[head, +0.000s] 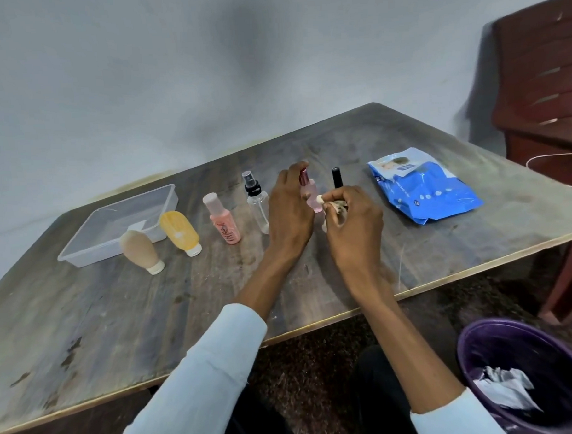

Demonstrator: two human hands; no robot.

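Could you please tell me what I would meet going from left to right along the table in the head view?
Clear plastic tray, beige squeeze tube, yellow squeeze tube, pink bottle, clear spray bottle, left hand gripping a pink perfume bottle, right hand holding a crumpled wipe, blue wipes pack.

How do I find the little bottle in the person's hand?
On the wooden table, a row of bottles runs from the clear box to the blue packet. The left hand holds the pink bottle, between the clear spray bottle and the black tube. Only it has a shiny dark-pink cap.
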